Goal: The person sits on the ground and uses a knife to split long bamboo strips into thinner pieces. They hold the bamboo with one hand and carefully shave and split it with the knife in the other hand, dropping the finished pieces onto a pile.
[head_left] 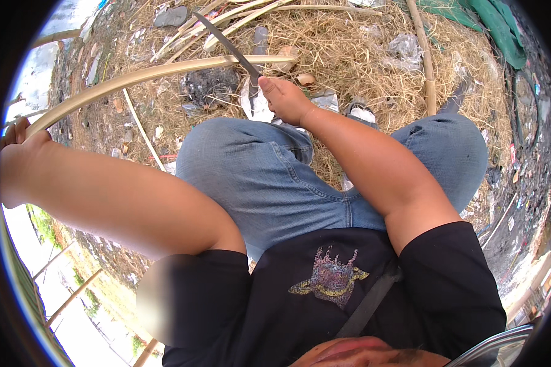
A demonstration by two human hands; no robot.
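Observation:
At the far left, my left hand (23, 156) is closed around one end of a long pale bamboo strip (134, 77). The strip bows to the right, and its other end lies over the straw beyond my knees. In front of my bent, jeans-clad knees, my right hand (286, 101) grips a long dark-bladed knife (226, 44). Its blade points up and to the left and crosses the strip near that far end. Whether the edge touches or bites into the strip, I cannot tell. My fingers hide the knife's handle.
Several pale split strips (229, 23) lie on the straw (343, 37) ahead. A wooden pole (423, 58) lies to the right, near crumpled clear plastic (404, 52) and a green sheet (502, 30). Under the held strip is a dark ashy patch (209, 85).

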